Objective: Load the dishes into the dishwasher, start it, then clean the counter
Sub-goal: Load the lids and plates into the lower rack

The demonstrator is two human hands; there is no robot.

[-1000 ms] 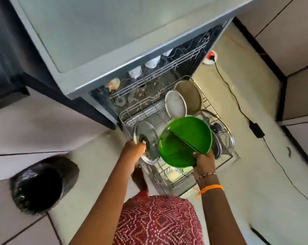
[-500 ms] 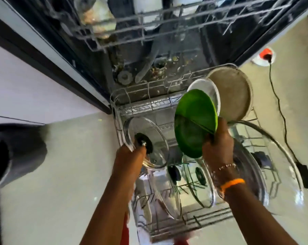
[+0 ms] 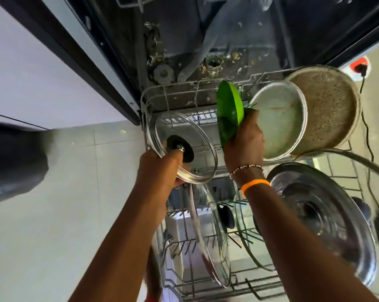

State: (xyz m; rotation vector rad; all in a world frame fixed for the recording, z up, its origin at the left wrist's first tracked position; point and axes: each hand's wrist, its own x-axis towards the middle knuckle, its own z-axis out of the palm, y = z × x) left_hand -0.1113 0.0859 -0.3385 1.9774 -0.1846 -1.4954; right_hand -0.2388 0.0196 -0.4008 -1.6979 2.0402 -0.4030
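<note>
1. Right hand (image 3: 245, 140) closed round lower edge of green plate (image 3: 229, 110), held on edge over the back of the lower rack (image 3: 169, 92), just beside a pale round pan (image 3: 280, 118).
2. Left hand (image 3: 160, 168) grips glass lid (image 3: 182, 147) by its rim, fingers wrapped, above rack's left side.
3. Best approach, prob.: keep plate upright, drop it btwn two tines, w/o knocking the pan.
4. Then seat the lid in a free slot.

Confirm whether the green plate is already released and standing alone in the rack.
No: the right hand is clasped on the green plate, holding it on edge over the lower rack beside the white plate.
</note>
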